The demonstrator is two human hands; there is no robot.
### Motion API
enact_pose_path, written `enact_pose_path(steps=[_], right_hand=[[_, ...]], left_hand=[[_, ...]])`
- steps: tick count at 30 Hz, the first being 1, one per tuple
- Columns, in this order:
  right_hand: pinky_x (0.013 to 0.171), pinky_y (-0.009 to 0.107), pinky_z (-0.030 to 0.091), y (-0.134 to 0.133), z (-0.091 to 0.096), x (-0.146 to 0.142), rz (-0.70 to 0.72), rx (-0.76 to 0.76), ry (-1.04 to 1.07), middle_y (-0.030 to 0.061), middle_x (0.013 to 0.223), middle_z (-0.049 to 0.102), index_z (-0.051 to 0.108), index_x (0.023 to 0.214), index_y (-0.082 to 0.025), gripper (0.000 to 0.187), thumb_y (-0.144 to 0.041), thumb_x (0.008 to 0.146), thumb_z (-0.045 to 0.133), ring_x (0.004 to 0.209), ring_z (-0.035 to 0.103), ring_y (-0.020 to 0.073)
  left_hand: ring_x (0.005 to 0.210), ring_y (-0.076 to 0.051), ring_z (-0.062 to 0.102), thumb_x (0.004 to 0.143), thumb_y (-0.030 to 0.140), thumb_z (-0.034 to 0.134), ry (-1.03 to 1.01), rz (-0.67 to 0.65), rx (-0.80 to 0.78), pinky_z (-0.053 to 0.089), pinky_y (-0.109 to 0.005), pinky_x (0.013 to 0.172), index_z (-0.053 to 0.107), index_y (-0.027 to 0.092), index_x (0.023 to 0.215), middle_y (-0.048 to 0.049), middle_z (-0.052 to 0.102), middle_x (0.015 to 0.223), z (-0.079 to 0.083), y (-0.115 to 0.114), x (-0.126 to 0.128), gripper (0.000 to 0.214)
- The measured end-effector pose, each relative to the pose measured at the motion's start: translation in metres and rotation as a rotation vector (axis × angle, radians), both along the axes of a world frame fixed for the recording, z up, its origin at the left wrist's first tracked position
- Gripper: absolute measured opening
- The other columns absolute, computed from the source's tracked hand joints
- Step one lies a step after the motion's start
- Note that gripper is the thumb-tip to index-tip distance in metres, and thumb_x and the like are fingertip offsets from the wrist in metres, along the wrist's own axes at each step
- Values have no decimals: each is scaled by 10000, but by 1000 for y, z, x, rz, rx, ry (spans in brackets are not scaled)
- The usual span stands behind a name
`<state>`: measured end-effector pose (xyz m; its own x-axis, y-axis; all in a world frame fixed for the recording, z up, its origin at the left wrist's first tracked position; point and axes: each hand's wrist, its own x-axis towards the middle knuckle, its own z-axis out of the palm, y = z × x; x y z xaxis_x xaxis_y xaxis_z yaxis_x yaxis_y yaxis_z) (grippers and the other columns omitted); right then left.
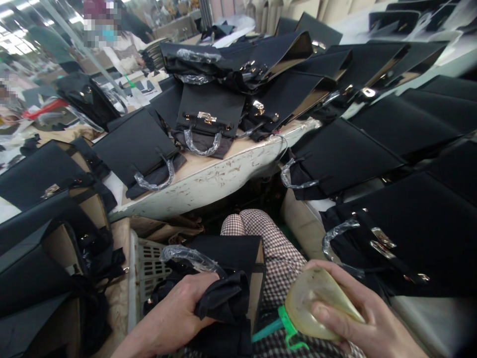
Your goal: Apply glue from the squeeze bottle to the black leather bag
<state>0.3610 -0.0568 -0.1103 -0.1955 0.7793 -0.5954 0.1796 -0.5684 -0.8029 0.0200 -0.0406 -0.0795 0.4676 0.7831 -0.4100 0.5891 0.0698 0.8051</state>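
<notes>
On my lap lies a black handbag (227, 246), its handle (190, 256) wrapped in clear plastic and its tan inner side showing at the right. My left hand (182, 308) is closed on the bag's bunched black lining (225, 296); some fingers are hidden under the cloth. In my right hand (346, 308) is a yellowish squeeze bottle (316, 298) with a green cap, gripped between thumb and fingers. Its teal nozzle (266, 329) points left, close to the bag's lower right edge. Whether the tip touches the bag I cannot tell.
Black handbags (212, 109) with gold clasps cover the worn white table (223, 171) ahead. More bags (417, 223) lie to my right and at the left. A pale plastic basket (149, 263) stands by my left arm. Other people (126, 49) are in the background.
</notes>
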Motion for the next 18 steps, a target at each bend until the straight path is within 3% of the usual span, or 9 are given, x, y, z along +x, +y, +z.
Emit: enact_pose_path(steps=[3,7,11,15,18], right_hand=[[571,258,549,3,0,1,10,37,-46,41,1081,690,494,1366,-309,734,-739,821,732,830,670,240],[829,288,576,17,-6,1,-2,156,-155,44,1116,705,540,1290,-254,693,-712,806,728,1004,677,267],[804,293,547,26,-11,-2,-29,193,-254,0,1028,709,571,1251,-261,624,-678,807,705,926,663,234],[901,318,498,26,-7,-6,-49,246,-293,-8,1060,696,578,1226,-258,548,-627,833,678,967,640,226],[730,298,501,19,0,-9,-58,202,-253,-7,1038,698,554,1264,-265,596,-642,824,693,922,640,224]], left_hand=[[739,-157,463,884,208,625,2,-6,-7,363,-279,695,507,197,784,28,565,805,0,1,0,155],[763,-163,474,879,205,615,6,-14,-14,370,-284,714,531,196,804,24,592,829,0,2,1,113],[756,-158,461,862,166,597,11,-27,-8,354,-285,700,518,198,793,29,578,823,0,2,2,110],[758,-160,458,867,171,596,20,-23,-3,356,-285,708,514,198,795,27,575,825,1,2,3,112],[771,-164,470,870,189,603,21,-17,-11,360,-287,709,532,194,808,21,594,842,2,3,3,95]])
